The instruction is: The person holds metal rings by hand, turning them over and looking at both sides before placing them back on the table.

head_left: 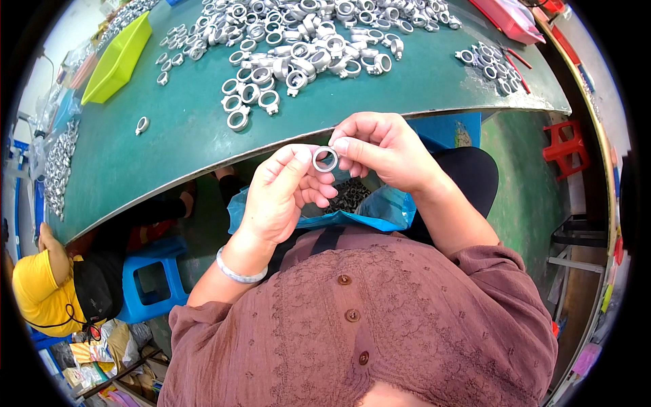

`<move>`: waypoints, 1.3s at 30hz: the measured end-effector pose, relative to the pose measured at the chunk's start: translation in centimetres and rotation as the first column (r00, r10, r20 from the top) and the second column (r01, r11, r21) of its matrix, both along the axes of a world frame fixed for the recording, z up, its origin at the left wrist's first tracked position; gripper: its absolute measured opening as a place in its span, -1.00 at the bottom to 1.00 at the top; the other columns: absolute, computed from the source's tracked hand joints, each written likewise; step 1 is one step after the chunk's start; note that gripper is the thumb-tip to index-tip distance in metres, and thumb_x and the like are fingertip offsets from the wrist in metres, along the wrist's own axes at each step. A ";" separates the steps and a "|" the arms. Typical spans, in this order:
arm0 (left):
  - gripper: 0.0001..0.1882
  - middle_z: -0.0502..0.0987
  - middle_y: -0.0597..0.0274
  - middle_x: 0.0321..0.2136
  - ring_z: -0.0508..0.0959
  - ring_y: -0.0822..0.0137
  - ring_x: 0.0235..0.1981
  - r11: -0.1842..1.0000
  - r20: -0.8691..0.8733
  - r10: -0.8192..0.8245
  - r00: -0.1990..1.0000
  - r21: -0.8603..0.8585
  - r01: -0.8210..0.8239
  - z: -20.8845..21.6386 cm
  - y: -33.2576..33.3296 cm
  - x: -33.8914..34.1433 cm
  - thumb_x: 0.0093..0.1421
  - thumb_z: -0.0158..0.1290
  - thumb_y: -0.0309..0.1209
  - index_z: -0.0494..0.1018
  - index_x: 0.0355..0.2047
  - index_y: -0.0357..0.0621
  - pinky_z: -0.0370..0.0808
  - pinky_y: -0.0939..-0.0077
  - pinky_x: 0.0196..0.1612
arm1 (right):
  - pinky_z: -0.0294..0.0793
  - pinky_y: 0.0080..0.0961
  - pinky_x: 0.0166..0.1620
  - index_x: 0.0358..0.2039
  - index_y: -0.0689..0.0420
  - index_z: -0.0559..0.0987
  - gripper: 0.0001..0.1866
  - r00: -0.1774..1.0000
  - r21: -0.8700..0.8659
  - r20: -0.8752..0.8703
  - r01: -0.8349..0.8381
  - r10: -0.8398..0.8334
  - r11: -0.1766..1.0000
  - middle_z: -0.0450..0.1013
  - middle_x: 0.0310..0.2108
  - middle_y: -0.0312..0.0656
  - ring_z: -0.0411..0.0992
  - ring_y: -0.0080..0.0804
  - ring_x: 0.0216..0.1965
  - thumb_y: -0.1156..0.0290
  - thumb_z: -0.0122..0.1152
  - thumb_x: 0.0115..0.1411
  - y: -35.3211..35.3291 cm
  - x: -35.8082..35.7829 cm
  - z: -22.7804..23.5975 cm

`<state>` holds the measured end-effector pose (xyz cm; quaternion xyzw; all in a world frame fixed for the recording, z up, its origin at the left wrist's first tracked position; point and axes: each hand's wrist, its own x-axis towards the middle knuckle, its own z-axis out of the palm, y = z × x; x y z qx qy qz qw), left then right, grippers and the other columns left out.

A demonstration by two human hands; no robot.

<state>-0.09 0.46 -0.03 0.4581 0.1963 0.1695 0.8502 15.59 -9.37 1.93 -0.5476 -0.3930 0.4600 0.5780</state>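
Observation:
Between my two hands, just off the table's near edge, is a small silver metal ring clamp [325, 159]. My left hand [281, 186] pinches it from the left between thumb and fingers. From the right, the thumb and fingertips of my right hand [380, 149] close on its upper edge, covering whatever part sits there. Below my hands, on my lap, lies a blue bag [386, 216] with many small dark pieces [348, 195] inside. A big heap of similar ring clamps [298, 57] spreads over the green table [183, 129] ahead.
A smaller pile of clamps [491, 66] sits at the right beside red-handled pliers [519, 61]. One loose clamp [142, 125] lies left. A yellow-green bin [116, 57] and a pink tray [512, 20] stand farther off. A person in yellow [44, 292] sits left, near a blue stool [152, 278].

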 end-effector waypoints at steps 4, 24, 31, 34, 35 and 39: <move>-0.72 0.48 0.20 -0.51 0.50 0.43 -0.57 1.000 -0.013 -0.006 1.000 0.017 0.006 0.4 -0.2 0.0 0.25 -0.18 -0.29 0.37 -0.24 -0.27 0.43 0.71 -0.54 | 0.31 -0.81 -0.53 -0.39 0.20 0.51 -0.87 0.999 -0.006 -0.034 -0.027 0.026 1.000 0.42 -0.58 -0.37 0.33 -0.73 -0.59 0.40 0.10 0.12 0.0 0.2 -0.1; -0.76 0.50 0.18 -0.45 0.53 0.44 -0.52 0.989 -0.004 0.049 0.999 0.142 -0.048 0.3 -1.0 0.4 0.14 0.00 -0.43 0.34 -0.20 -0.27 0.46 0.72 -0.51 | 0.35 -0.72 -0.36 -0.35 0.21 0.51 -0.88 0.983 0.166 -0.138 -0.096 0.120 0.981 0.45 -0.47 -0.33 0.37 -0.65 -0.45 0.46 0.08 0.12 -0.1 1.0 -1.2; -0.68 0.47 0.10 -0.29 0.52 0.34 -0.33 0.999 0.079 0.010 0.997 0.042 -0.014 0.0 -0.8 0.4 0.10 0.03 -0.53 0.28 -0.12 -0.29 0.51 0.54 -0.28 | 0.39 -0.65 -0.17 -0.33 0.24 0.51 -0.88 0.985 0.273 -0.101 -0.104 0.137 0.956 0.45 -0.38 -0.28 0.41 -0.59 -0.31 0.56 0.08 0.08 -0.2 1.3 -1.6; -0.67 0.46 0.11 -0.27 0.51 0.33 -0.29 1.000 0.104 0.007 0.995 0.029 -0.010 0.0 -0.8 0.4 0.10 0.03 -0.53 0.28 -0.11 -0.29 0.51 0.54 -0.24 | 0.39 -0.63 -0.15 -0.32 0.25 0.50 -0.87 0.987 0.292 -0.093 -0.101 0.134 0.951 0.45 -0.35 -0.27 0.40 -0.59 -0.29 0.57 0.07 0.08 -0.2 1.4 -1.6; -0.67 0.46 0.11 -0.27 0.51 0.34 -0.28 1.000 0.114 0.006 0.994 0.026 -0.009 0.0 -0.8 0.4 0.09 0.04 -0.53 0.28 -0.11 -0.29 0.50 0.54 -0.23 | 0.39 -0.63 -0.15 -0.31 0.25 0.50 -0.86 0.987 0.297 -0.094 -0.097 0.130 0.950 0.44 -0.34 -0.27 0.40 -0.59 -0.28 0.57 0.06 0.09 -0.2 1.4 -1.6; -0.67 0.45 0.11 -0.28 0.50 0.34 -0.28 0.999 0.124 0.009 0.992 0.033 -0.013 -0.1 -0.8 0.5 0.09 0.03 -0.54 0.28 -0.11 -0.29 0.50 0.54 -0.23 | 0.39 -0.62 -0.14 -0.29 0.26 0.49 -0.84 0.985 0.291 -0.116 -0.088 0.126 0.953 0.44 -0.34 -0.26 0.40 -0.58 -0.28 0.59 0.05 0.09 -0.2 1.4 -1.8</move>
